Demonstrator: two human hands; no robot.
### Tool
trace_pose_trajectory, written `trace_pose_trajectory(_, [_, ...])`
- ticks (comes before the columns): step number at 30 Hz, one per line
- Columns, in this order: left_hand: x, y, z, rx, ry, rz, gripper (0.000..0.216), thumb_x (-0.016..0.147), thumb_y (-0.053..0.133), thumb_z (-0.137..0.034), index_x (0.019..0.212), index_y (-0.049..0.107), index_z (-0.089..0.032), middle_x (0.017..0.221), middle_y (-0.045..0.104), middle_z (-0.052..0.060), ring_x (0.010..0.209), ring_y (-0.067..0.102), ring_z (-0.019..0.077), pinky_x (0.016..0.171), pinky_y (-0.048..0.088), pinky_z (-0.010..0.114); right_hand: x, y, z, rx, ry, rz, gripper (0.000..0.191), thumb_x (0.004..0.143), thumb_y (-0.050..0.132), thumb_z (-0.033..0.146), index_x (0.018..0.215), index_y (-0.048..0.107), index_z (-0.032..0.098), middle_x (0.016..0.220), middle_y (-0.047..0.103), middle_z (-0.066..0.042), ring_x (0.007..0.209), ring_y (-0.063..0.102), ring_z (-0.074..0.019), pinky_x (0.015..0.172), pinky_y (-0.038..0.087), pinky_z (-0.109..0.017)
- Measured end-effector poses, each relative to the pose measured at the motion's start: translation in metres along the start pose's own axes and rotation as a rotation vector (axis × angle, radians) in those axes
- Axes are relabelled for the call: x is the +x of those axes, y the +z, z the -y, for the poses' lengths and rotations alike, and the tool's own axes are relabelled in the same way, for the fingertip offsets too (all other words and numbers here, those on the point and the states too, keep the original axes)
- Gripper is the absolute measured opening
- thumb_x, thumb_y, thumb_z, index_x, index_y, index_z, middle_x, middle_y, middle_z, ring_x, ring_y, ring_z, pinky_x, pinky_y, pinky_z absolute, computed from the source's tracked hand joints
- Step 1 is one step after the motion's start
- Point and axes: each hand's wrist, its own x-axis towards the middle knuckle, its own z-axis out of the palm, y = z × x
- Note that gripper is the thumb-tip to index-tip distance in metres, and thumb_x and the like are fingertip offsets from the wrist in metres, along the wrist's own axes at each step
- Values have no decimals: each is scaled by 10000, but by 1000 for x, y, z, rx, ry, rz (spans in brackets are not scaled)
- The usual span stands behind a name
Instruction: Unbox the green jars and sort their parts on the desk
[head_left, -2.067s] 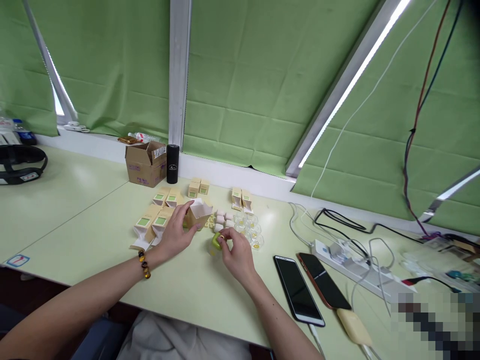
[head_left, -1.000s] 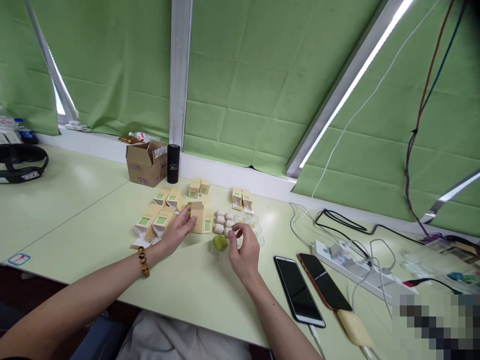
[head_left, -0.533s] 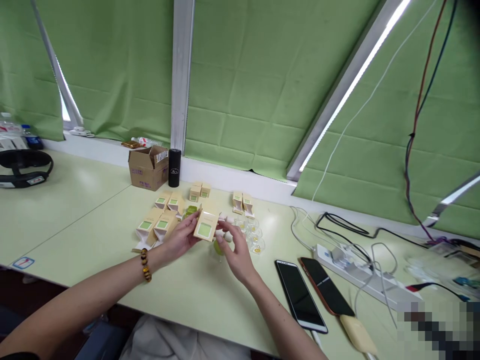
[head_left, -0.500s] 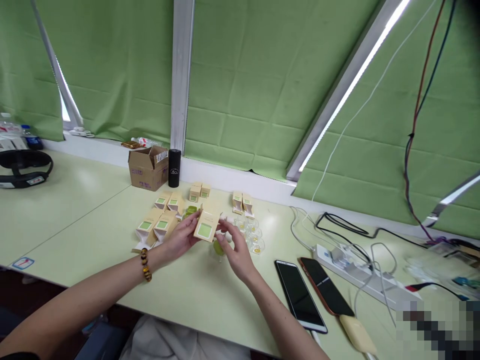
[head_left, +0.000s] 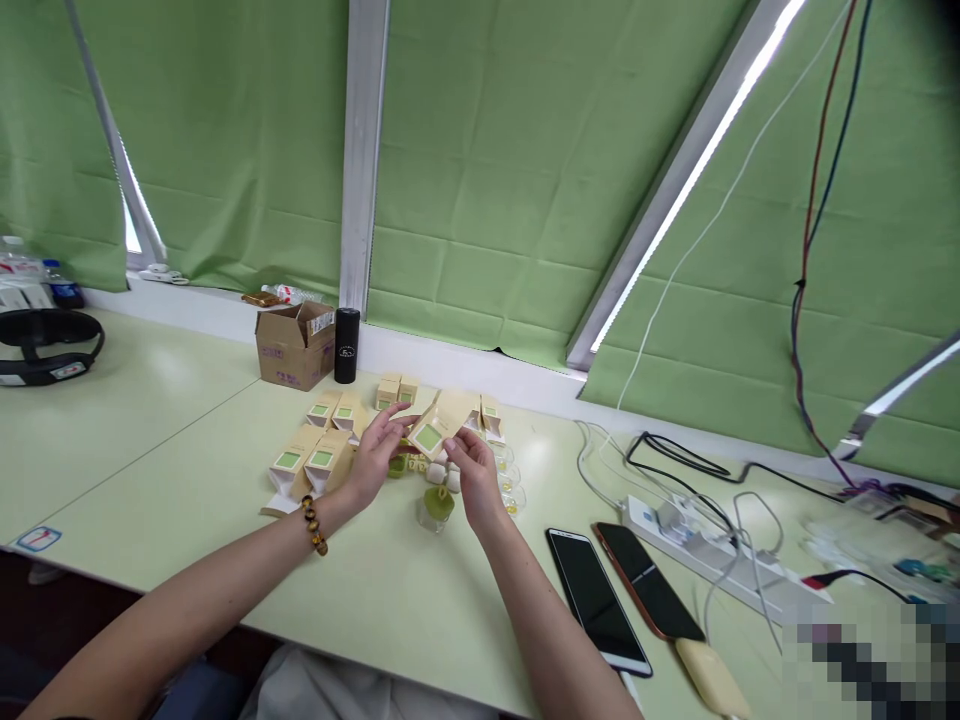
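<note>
Both my hands hold one small tan carton (head_left: 439, 424) with a green square label, lifted a little above the pale green table (head_left: 172, 420). My left hand (head_left: 375, 455) grips its left end and my right hand (head_left: 471, 470) pinches its lower right edge. Below my hands a small clear cup with a green piece (head_left: 435, 506) stands on the table. More tan cartons (head_left: 311, 460) lie to the left, some with open flaps. White little blocks and clear cups with yellow bits (head_left: 506, 490) lie behind my right hand, partly hidden.
A brown cardboard box (head_left: 294, 345) and a black cylinder (head_left: 346, 344) stand by the window sill. Two phones (head_left: 600, 600) lie at the right, with a power strip (head_left: 697, 540) and cables behind them. A black headset (head_left: 41, 340) rests at far left.
My right hand left the green piece in its cup on the table and joined my left hand on the carton. The carton has been raised and turned label up.
</note>
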Motion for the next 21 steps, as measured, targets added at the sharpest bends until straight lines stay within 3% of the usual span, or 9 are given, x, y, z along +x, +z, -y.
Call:
trace_pose_trajectory(5, [-15,0,14,135,131,140,587,973,661,-381,1501,443,-246,1484,558,160,1385,542,294,1105,500,444,-6,-6,-7,-27,-4,-47,445,799,802,523,1113,693,227,1054,793,-92,1027,742,-302,924,596,-453])
trace_pose_trajectory(21, [-23,-5,31,148,169,150,547,996,623,-376,1494,425,-264,1489,538,149,1415,519,292,1165,459,477,-14,-9,-31,-103,-1,-42,536,824,783,543,1208,603,215,997,800,-98,980,756,-293,810,596,-398])
